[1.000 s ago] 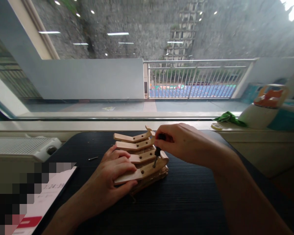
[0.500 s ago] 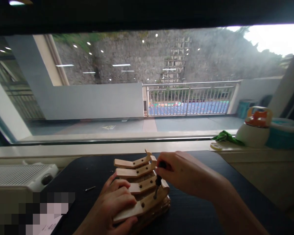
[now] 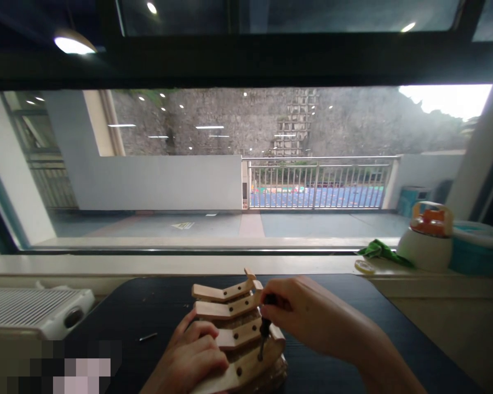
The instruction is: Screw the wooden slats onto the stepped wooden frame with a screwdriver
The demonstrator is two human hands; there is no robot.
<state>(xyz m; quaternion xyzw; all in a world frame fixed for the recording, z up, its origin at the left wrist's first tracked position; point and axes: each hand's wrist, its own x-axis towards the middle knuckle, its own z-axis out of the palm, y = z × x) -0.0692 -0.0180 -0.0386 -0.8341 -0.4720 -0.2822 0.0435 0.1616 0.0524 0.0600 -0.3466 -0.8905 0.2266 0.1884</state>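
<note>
Several curved, pale wooden slats [image 3: 250,365] with dark holes sit in a row on the black table, over a brownish, wrinkled layer. My left hand [image 3: 195,353] lies over the left ends of the nearer slats, fingers curled round them; its thumb is mostly hidden. With my right hand [image 3: 290,303] I grip a screwdriver [image 3: 265,328] by its dark handle. It stands nearly upright, its metal tip against the nearest slat, right of an open hole. A small thin metal piece [image 3: 148,337] lies on the table left of the slats.
The dark table [image 3: 320,355] meets a white window sill [image 3: 148,265]. On the sill's right are a green cloth [image 3: 382,251], a roll of tape [image 3: 365,266], a white pot with an orange top [image 3: 426,246] and a teal tub [image 3: 480,251]. A white radiator [image 3: 36,309] stands left.
The view has tilted up, so the table and hands sit lower in the picture. Both hands keep their places on the slats and screwdriver, whose tip stays at the same slat.
</note>
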